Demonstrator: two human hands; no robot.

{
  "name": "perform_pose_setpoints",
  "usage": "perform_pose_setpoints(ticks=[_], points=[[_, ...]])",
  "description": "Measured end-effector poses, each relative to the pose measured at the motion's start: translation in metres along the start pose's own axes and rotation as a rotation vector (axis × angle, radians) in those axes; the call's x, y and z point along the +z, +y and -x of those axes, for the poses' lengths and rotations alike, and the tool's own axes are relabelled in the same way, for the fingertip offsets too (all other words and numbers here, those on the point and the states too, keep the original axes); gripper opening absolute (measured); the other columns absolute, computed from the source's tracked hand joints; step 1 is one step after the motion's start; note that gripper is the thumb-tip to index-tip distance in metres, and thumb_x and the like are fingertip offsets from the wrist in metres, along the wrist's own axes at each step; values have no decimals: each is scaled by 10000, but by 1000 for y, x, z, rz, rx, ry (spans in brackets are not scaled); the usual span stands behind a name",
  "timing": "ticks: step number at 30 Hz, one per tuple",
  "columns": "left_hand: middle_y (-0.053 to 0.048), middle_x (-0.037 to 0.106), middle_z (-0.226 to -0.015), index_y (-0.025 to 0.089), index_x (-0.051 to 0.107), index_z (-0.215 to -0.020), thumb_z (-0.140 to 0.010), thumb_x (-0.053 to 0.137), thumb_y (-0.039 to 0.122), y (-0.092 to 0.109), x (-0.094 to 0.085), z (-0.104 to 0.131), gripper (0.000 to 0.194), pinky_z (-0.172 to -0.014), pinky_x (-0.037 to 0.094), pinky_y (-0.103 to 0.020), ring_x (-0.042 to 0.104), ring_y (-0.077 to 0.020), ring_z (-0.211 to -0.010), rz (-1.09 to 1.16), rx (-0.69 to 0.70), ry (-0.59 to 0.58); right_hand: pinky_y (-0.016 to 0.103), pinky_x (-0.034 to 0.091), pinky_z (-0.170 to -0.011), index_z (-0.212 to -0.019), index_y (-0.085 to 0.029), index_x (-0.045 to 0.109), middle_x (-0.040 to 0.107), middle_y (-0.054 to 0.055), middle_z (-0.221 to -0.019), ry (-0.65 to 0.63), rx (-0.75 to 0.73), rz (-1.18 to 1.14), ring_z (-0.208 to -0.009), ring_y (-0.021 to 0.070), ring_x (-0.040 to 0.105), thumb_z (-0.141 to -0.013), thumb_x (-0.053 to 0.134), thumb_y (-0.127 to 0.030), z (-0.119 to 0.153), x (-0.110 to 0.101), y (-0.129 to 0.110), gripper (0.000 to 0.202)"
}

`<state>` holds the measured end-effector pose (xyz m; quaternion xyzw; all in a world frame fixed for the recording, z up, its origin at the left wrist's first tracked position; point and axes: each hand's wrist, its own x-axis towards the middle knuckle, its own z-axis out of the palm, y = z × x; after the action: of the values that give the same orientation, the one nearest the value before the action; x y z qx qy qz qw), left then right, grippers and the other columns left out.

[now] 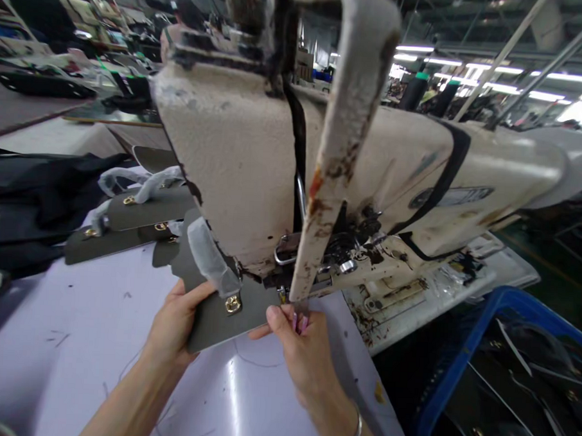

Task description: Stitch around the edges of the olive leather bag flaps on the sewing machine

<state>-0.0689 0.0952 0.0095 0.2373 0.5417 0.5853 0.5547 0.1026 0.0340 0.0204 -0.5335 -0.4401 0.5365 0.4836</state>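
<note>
An olive-grey flat panel with pale cut edges (213,333) is held between the two hands, just below the head of a worn off-white sewing machine (240,158). The panel lies to the right of the left hand (171,322), by which its left side is pinched, thumb on top. Its near edge slants up toward the right hand (309,354), which is nearer the needle area; there the edge is pinched between thumb and a finger beneath. A small pink object (300,322) is also enclosed by the right hand's curled fingers; its kind cannot be told. The panel's full long axis cannot be told, as part is hidden by the machine. A shiny gold-coloured metal clasp (232,304) and a strap wrapped in cloudy translucent plastic (207,256) are borne on its smooth, matte face.
</note>
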Motion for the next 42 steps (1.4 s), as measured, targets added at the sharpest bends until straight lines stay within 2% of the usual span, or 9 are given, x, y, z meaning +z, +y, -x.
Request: perform_pose_setpoints(ticks=[6,9,12,17,24,32,34,39,42], points=[[-21,783,-881,203,644,-1158,-580,874,275,6,3,-11,627,-601,626,-298,732,-216,-663,-15,77,-17,220,361,-597,-713,-175,807,542,-4,-542,115,18,-57,-585,122,483,-908,598,-525,-7,12,2,452],[-27,777,-993,219,647,-1167,-625,864,301,4,3,-10,590,-634,624,-290,736,-208,-750,-25,139,-18,226,400,-657,-732,-177,805,622,16,-626,132,-10,-61,-665,145,555,-917,602,-512,-6,12,4,433],[-28,767,-1045,211,660,-1151,-648,855,296,2,3,-8,546,-664,615,-258,728,-185,-799,-35,205,-2,225,395,-658,-735,-185,804,621,11,-625,135,-13,-56,-664,143,556,-916,611,-498,-5,11,3,410],[-55,772,-1022,179,665,-1158,-633,859,306,9,8,-12,575,-625,615,-278,725,-200,-722,-61,247,-11,229,389,-630,-677,-188,802,549,13,-557,151,-6,-93,-648,146,543,-897,632,-497,-5,14,0,416],[-60,764,-1069,213,641,-1223,-660,847,308,15,12,-13,607,-635,615,-289,730,-216,-776,-88,307,-22,238,288,-530,-681,-174,802,206,-52,-474,152,53,-155,-510,111,337,-883,632,-548,-7,18,0,458],[-52,761,-1070,217,642,-1205,-665,830,315,13,12,-12,580,-667,597,-272,720,-209,-820,-99,315,-25,238,271,-515,-682,-167,799,175,-65,-478,152,60,-187,-488,100,266,-859,664,-551,-6,18,3,444],[-55,757,-1081,212,648,-1189,-661,831,315,14,13,-12,568,-672,594,-273,719,-208,-824,-100,305,-34,236,289,-520,-672,-163,790,215,-61,-467,168,51,-187,-490,102,302,-865,660,-551,-6,20,6,453],[-46,758,-1080,205,662,-1148,-645,834,303,15,15,-11,540,-702,592,-267,715,-202,-846,-95,306,-20,223,369,-592,-670,-158,765,500,0,-568,183,6,-166,-609,125,482,-903,624,-536,-7,26,14,466],[-22,763,-1022,209,670,-1104,-614,849,298,15,16,-10,530,-674,592,-258,706,-195,-817,-71,304,19,224,373,-607,-637,-151,737,535,8,-593,212,6,-177,-631,131,500,-900,625,-540,-8,32,17,483]])
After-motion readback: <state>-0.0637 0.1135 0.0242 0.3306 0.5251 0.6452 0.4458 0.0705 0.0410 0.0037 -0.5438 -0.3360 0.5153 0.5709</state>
